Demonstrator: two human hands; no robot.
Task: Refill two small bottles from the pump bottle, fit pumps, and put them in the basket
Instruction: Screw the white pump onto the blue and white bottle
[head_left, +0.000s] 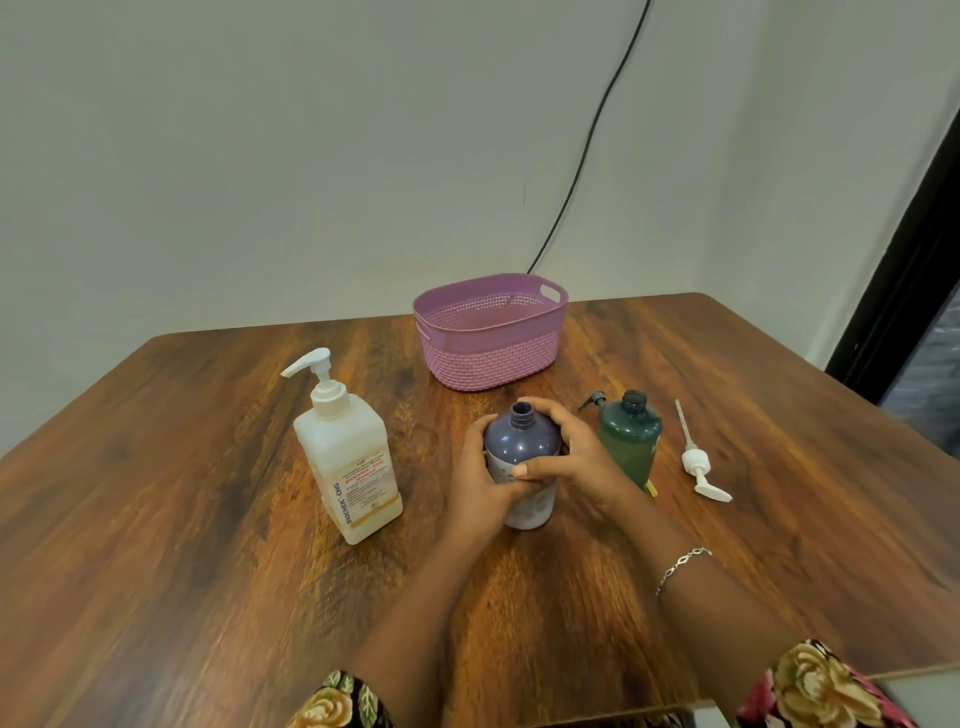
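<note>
A purple small bottle (522, 441) stands uncapped at the table's middle. My left hand (480, 483) and my right hand (576, 462) both grip its body, fingers curled round it. To its left stands the large white pump bottle (348, 462) with its pump fitted. A green small bottle (629, 439) stands uncapped just right of my right hand. A dark pump (593, 401) lies behind it, partly hidden. A white pump (698, 460) with its long tube lies on the table further right. The pink basket (491, 358) sits behind the bottles and looks empty.
The wooden table (208, 519) runs to a wall at the back. A black cable (587, 150) hangs down the wall behind the basket. A dark door frame (904, 270) stands at the right.
</note>
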